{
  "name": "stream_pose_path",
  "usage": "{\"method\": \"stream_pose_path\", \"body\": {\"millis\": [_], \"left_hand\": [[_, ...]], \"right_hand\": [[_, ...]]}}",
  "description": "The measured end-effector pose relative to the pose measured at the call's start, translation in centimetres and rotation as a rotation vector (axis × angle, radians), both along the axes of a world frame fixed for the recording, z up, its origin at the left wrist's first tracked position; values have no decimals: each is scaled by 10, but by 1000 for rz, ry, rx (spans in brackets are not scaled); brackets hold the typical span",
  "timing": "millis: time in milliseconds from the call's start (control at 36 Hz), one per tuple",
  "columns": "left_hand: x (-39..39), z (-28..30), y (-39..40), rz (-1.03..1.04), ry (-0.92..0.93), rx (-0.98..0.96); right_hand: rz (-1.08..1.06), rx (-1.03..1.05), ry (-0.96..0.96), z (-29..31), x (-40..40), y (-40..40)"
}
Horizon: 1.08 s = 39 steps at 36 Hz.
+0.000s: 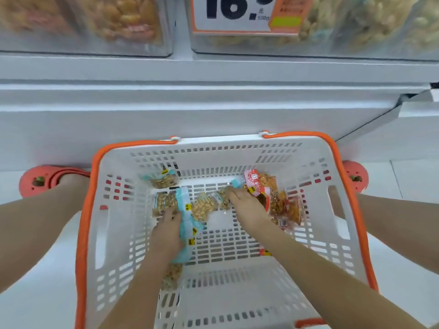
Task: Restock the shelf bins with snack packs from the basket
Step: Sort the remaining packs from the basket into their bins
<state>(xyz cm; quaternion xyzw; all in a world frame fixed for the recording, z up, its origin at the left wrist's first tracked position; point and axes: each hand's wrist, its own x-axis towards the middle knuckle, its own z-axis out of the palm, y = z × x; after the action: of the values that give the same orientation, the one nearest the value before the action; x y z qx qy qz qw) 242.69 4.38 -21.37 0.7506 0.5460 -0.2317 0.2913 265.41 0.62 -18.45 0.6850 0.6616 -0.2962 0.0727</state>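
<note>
We count 1 basket (316, 162) with 2 hands in it, the left hand (169, 230) and the right hand (247, 207). About 5 blue-edged peanut packs (202, 207) and a cluster of red-labelled packs (280, 200), too overlapped to number. Above, 2 shelf bins (83, 24) and 1 price tag (235, 13). Beside the basket, 2 red shoes (35, 181).

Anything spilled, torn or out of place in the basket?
Nothing stands out. The snack packs lie loose and jumbled on the floor of the basket: blue-edged packs by the left hand, red-labelled packs by the right hand. No loose nuts or torn wrappers show, though blur hides fine detail.
</note>
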Motion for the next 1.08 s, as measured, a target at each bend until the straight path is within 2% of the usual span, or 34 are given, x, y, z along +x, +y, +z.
{"method": "stream_pose_path", "body": {"millis": [139,194,333,528,583,639,722,778,889,944,1000,1083], "left_hand": [[-4,-15,-9,-68,-6,157],[-5,-19,-7,-22,-2,195],[-17,-27,-5,226,65,72],[-20,-27,4,124,140,-3],[-17,-21,7,114,156,-49],[-12,-10,8,60,189,-63],[-7,4,9,44,170,-104],[-7,15,17,147,49,-158],[-3,53,44,428,-306,-307],[5,84,58,573,-486,-445],[11,116,72,683,-668,-577],[17,171,91,607,-789,-610]], "right_hand": [[105,-128,-118,-20,-8,18],[139,-150,-186,-26,-10,23],[129,-102,-254,-37,-15,25],[111,-16,-157,-33,-9,23],[53,12,-46,-33,-7,17],[-77,28,144,-30,-6,13],[-431,35,454,-15,-7,12],[-674,2,650,5,-7,13],[-1121,-112,1029,46,1,16],[-1162,-152,1216,72,7,20],[-1095,-166,1302,107,11,25],[-983,-127,1315,166,16,36]]}}
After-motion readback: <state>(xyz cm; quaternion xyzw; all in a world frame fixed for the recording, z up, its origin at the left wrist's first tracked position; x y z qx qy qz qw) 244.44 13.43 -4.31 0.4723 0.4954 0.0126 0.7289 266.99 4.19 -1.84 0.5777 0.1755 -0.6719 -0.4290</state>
